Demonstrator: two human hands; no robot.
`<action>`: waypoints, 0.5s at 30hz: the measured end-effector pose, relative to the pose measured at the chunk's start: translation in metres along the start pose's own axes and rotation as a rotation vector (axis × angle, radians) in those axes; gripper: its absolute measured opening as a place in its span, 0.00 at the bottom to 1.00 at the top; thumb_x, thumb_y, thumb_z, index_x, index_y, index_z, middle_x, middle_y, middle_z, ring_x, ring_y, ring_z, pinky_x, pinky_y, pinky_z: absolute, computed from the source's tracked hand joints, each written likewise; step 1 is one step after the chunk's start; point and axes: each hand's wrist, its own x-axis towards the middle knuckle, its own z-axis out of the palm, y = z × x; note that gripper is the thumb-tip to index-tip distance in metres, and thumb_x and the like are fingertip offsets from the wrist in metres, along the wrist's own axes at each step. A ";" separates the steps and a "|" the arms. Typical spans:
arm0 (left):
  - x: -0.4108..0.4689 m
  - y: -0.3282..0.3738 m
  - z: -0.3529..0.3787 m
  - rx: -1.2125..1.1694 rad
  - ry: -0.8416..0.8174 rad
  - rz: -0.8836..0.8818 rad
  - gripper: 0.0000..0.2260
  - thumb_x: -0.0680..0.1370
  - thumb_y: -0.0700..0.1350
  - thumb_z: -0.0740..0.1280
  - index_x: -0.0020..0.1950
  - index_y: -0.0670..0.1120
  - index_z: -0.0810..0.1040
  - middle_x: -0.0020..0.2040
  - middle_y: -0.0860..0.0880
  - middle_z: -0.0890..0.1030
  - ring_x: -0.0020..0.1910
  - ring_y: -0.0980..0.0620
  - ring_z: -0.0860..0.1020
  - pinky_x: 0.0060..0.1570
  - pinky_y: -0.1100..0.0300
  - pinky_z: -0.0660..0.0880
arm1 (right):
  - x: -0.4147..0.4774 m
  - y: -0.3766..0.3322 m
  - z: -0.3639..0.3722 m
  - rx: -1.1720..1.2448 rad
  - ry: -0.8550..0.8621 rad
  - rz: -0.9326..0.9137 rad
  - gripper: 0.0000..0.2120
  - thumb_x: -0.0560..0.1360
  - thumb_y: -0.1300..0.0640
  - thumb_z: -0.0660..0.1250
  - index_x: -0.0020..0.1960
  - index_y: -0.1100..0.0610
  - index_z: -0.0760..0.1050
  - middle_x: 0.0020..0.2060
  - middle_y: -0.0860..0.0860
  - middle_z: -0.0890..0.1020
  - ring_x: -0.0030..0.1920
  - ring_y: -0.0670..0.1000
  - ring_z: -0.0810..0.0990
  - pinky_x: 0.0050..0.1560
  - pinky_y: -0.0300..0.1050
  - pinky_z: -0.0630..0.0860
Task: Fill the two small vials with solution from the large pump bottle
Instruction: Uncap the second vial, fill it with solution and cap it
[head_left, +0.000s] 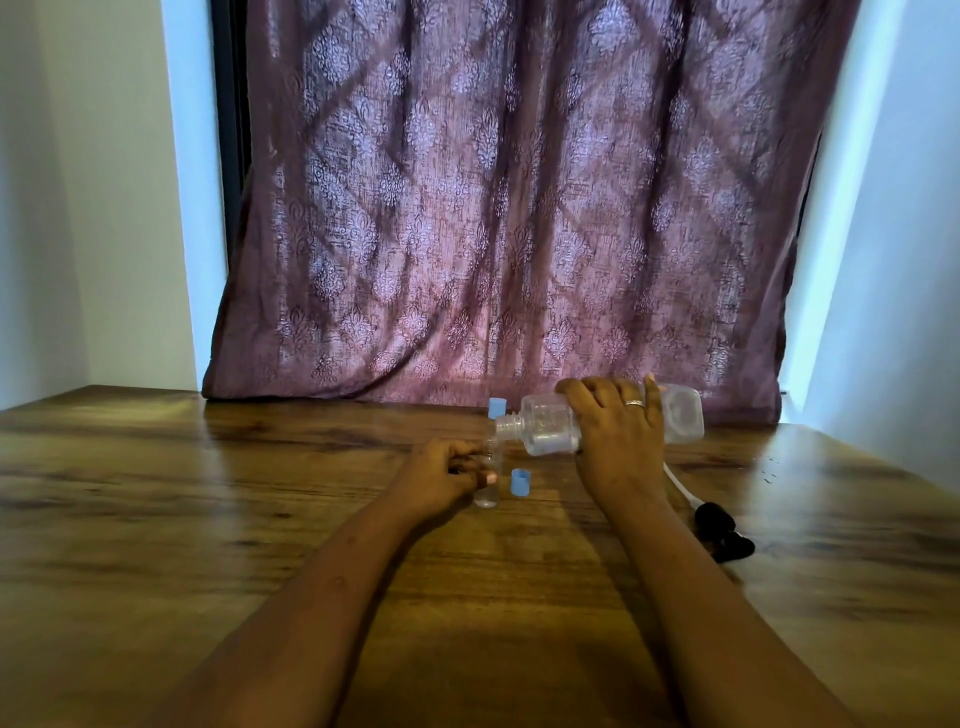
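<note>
My right hand grips the large clear bottle, which is tipped on its side with its open neck pointing left, over the mouth of a small clear vial. My left hand holds that vial upright on the wooden table; a little liquid shows at its bottom. One blue cap lies on the table just right of the vial. Another blue cap shows behind the bottle's neck; what it sits on is hidden. The black pump head with its white tube lies on the table to the right.
A purple patterned curtain hangs down to the table's far edge right behind the bottle. White walls stand to the left and right. A few droplets lie on the table at the far right.
</note>
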 end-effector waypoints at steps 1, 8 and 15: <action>0.000 0.000 0.000 0.006 0.002 0.000 0.12 0.76 0.38 0.69 0.59 0.44 0.79 0.49 0.49 0.84 0.50 0.50 0.82 0.48 0.56 0.80 | 0.000 0.000 0.000 0.000 0.002 -0.001 0.21 0.66 0.60 0.56 0.57 0.51 0.75 0.53 0.51 0.80 0.58 0.58 0.75 0.70 0.61 0.55; -0.002 0.002 0.000 0.007 0.005 -0.017 0.13 0.76 0.38 0.69 0.60 0.44 0.78 0.49 0.49 0.83 0.52 0.47 0.82 0.55 0.47 0.79 | 0.000 0.000 0.000 -0.008 0.005 -0.004 0.21 0.66 0.59 0.55 0.57 0.51 0.75 0.53 0.52 0.80 0.58 0.58 0.75 0.70 0.60 0.55; 0.001 0.000 -0.001 0.011 0.001 -0.018 0.13 0.76 0.38 0.69 0.60 0.45 0.79 0.48 0.51 0.83 0.49 0.52 0.82 0.52 0.53 0.80 | 0.000 0.000 -0.001 -0.015 -0.004 -0.003 0.22 0.67 0.60 0.55 0.58 0.52 0.74 0.53 0.51 0.80 0.58 0.58 0.74 0.70 0.60 0.55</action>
